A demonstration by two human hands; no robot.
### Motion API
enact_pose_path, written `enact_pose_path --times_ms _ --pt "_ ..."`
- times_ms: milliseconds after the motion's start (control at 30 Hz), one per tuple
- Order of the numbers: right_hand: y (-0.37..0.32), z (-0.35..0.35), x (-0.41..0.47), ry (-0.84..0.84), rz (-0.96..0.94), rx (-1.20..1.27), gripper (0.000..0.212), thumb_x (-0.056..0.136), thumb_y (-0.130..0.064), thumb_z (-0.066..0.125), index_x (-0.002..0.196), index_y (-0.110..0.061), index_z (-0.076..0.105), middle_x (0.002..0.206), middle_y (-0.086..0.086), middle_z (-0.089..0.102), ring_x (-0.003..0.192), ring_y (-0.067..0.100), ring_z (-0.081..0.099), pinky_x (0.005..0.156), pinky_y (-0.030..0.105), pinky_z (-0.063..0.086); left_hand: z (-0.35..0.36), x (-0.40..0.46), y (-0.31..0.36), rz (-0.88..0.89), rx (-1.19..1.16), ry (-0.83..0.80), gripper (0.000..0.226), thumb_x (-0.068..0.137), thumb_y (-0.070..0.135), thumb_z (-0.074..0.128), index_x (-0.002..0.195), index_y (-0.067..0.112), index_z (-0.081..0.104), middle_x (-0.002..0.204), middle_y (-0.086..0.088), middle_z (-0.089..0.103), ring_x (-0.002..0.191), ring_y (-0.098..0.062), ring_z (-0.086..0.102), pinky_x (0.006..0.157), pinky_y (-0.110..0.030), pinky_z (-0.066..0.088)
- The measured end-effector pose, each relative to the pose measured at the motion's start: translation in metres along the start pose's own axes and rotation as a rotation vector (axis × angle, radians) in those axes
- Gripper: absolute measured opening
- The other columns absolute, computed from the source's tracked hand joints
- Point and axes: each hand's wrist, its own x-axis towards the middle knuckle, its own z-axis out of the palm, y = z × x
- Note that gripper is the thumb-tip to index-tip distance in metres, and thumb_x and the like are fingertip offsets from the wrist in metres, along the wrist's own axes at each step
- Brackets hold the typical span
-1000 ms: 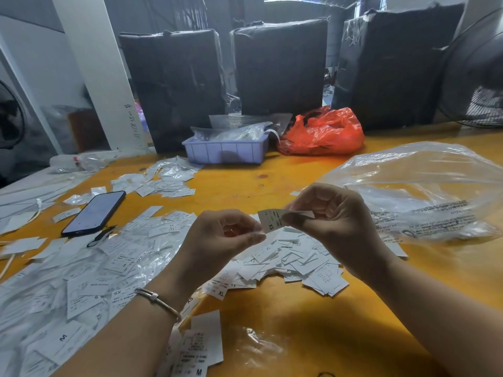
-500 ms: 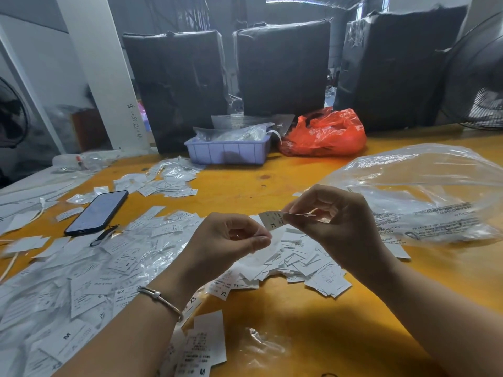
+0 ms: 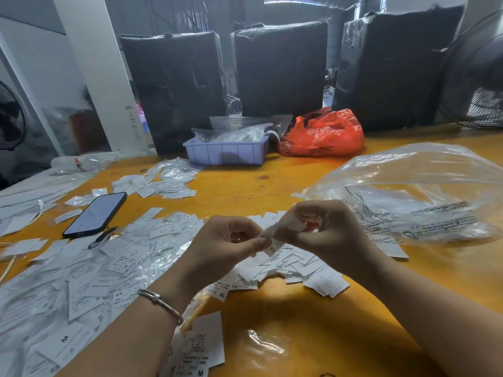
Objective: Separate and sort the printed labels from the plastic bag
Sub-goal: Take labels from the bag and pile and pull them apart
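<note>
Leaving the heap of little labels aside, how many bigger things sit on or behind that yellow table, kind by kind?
Black wrapped bales: 3
Phone: 1
Lilac tray: 1
Red bag: 1
Large clear bag: 1
Fans: 2
Total: 9

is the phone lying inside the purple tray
No, the phone lies flat on the yellow table among loose labels, well apart from the purple tray.

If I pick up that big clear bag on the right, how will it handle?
The clear bag is thin crinkled film, so it will probably flop and feel light. Its glossy surface may slip. Labels seem to lie inside, so they could spill.
</note>
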Motion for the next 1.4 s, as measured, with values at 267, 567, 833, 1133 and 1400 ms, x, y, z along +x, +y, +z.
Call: enact_pose_path --times_ms 267,567,833,1133,1400 --pt "0.002 -0.005 0.002 0.172 0.033 0.053 0.013 0.075 0.003 0.074 0.081 -0.008 0.073 0.076 0.005 0.072 0.073 0.024 0.068 0.07 0.044 0.057 0.0 0.0 0.001 -0.03 -0.035 0.032 0.025 0.072 0.036 0.07 0.084 0.016 0.076 0.078 -0.003 0.075 0.07 -0.015 0.067 0.067 -0.024 0.054" --pt "-0.001 0.006 -0.002 0.081 0.007 -0.054 0.008 0.075 0.0 0.075 0.081 -0.006 0.077 0.075 0.003 0.074 0.068 0.015 0.066 0.057 0.028 0.054 0.002 -0.001 0.002 -0.045 -0.064 0.036 0.03 0.072 0.036 0.07 0.085 0.009 0.076 0.08 -0.009 0.073 0.076 -0.019 0.067 0.066 -0.025 0.053" --pt "-0.002 0.006 -0.001 -0.056 0.107 0.018 0.014 0.083 -0.002 0.067 0.089 -0.01 0.077 0.086 0.003 0.073 0.08 0.024 0.066 0.063 0.045 0.052 0.002 -0.001 0.004 -0.054 -0.04 0.044 0.028 0.071 0.041 0.069 0.082 0.016 0.076 0.081 -0.004 0.074 0.085 -0.025 0.067 0.074 -0.033 0.055" --pt "0.023 -0.006 0.0 0.082 0.206 -0.434 0.03 0.084 -0.015 0.067 0.112 -0.027 0.067 0.106 -0.012 0.067 0.095 0.003 0.06 0.083 0.03 0.052 -0.017 0.005 -0.015 -0.188 0.271 0.43 0.021 0.096 0.015 0.054 0.093 0.028 0.07 0.084 0.011 0.066 0.073 -0.007 0.06 0.048 -0.014 0.046" --pt "0.026 0.015 0.0 -0.4 0.054 -0.587 0.048 0.092 -0.035 0.058 0.137 -0.037 0.045 0.148 -0.021 0.034 0.142 -0.001 0.018 0.115 0.027 0.017 -0.027 0.006 -0.029 -0.402 0.81 0.436 0.029 0.09 0.018 0.041 0.078 0.02 0.067 0.074 0.008 0.059 0.073 -0.018 0.055 0.071 -0.034 0.044"
